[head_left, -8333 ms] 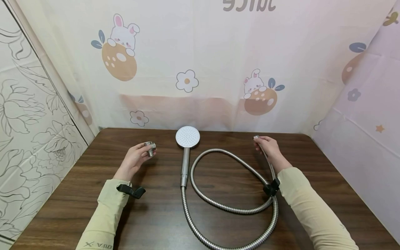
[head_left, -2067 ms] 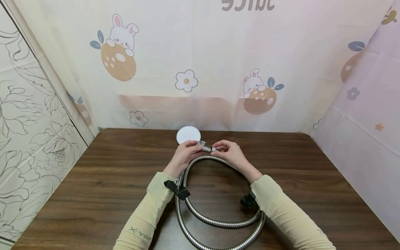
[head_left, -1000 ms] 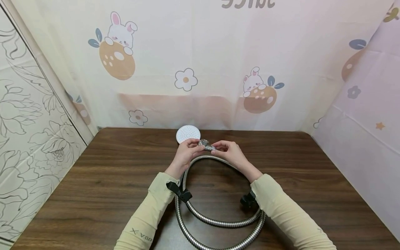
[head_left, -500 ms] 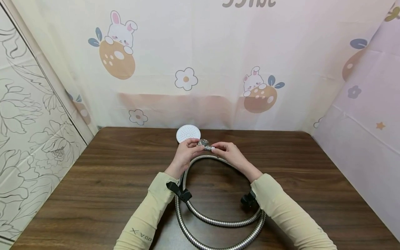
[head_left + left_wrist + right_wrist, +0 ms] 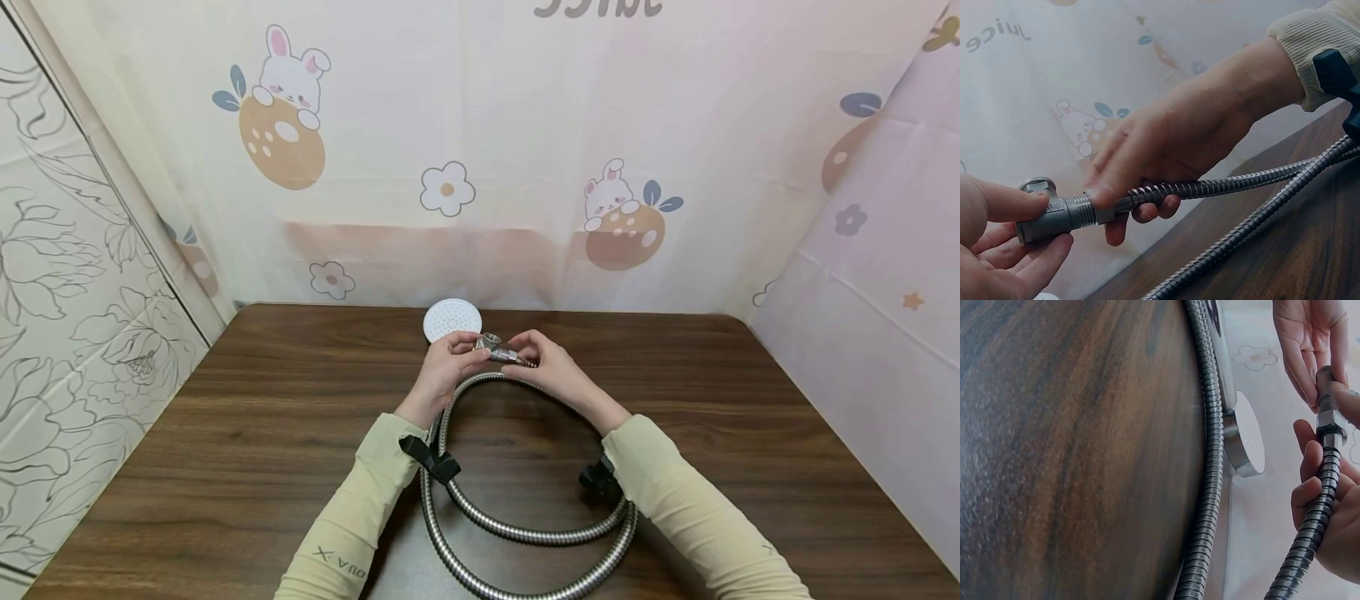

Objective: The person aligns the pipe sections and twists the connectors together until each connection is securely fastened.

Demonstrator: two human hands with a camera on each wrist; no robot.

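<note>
Above the table, my left hand [image 5: 438, 375] pinches a small chrome pipe fitting [image 5: 1050, 222] with a side outlet and a threaded end. Against that thread sits the hex nut [image 5: 1105, 215] of a ribbed metal shower hose [image 5: 1222, 185]; how far it is screwed on I cannot tell. My right hand [image 5: 555, 371] is around the hose end, its fingers curled under the hose and its thumb side near the nut in the right wrist view. Behind the left hand lies a shower head [image 5: 452, 320] with a white round face; its handle is mostly hidden.
Loops of the hose spread over the brown wooden table [image 5: 225, 433] between and below the forearms. A printed curtain [image 5: 525, 125] hangs just beyond the table's back edge. A flower-patterned panel [image 5: 82, 275] stands at the left.
The hands were apart earlier and came together, bringing the hose nut to the fitting. In the last half second, my right fingers have spread, baring the nut; the left hand has stayed put.
</note>
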